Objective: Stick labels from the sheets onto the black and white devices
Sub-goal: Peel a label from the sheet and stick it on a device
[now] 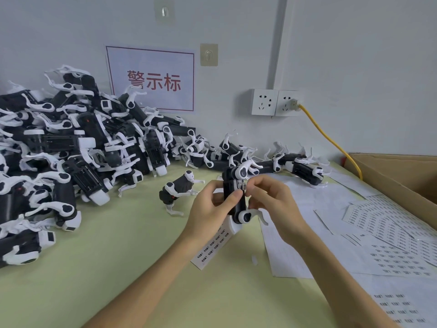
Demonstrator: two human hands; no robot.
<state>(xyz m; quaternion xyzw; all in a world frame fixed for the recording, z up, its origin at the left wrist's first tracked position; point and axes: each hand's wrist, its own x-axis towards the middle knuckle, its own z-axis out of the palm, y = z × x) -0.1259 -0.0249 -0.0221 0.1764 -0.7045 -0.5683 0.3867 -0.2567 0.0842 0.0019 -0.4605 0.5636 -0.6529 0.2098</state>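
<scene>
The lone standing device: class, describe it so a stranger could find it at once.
Start at the big pile of devices on the left of the green table. Between it and the left hand is one device. It alone stands apart on its legs, touching no other.

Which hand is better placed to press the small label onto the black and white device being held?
Probably the right hand: its fingertips pinch the small white label at the side of the black and white plastic device. The left hand grips the device body, so it should steady it.
</scene>
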